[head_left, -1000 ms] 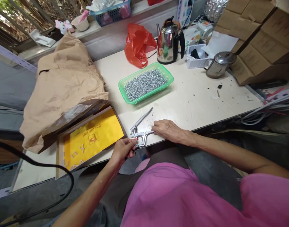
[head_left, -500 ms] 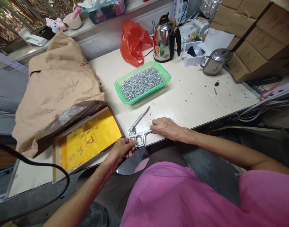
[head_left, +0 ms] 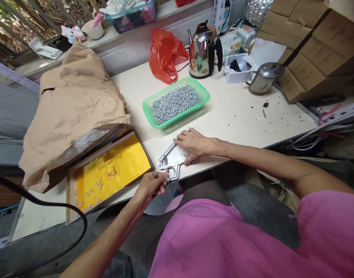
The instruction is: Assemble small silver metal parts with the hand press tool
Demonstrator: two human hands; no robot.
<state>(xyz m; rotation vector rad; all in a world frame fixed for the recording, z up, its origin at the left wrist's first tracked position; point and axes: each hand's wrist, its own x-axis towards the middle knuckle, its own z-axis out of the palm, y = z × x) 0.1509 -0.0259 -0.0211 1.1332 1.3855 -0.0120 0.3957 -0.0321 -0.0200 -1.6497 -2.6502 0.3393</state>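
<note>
Snap-fastener pliers (head_left: 174, 166) lie on the table near its front edge, their handles spread wide, with a small spring and a red part at the jaw. My right hand (head_left: 196, 143) spans the handles: its fingers are over the end of the upper one, and the thumb is at the lower one. At the jaw, my left hand (head_left: 154, 182) is closed in a pinch. Whatever sits between its thumb and forefinger is too small to make out. Behind the pliers stands a green plastic basket (head_left: 177, 121) full of small silver metal pieces.
To the left, a shallow box (head_left: 143, 148) with a yellow bottom holds several small pale pieces beside a large brown paper bag (head_left: 78, 92). A red plastic bag (head_left: 165, 54), a kettle (head_left: 201, 50), a metal cup (head_left: 262, 83) and cardboard boxes (head_left: 319, 54) stand along the back.
My right hand has moved up from the lower handle and opened out, so its fingers now reach the upper handle. The left hand stays at the jaw.
</note>
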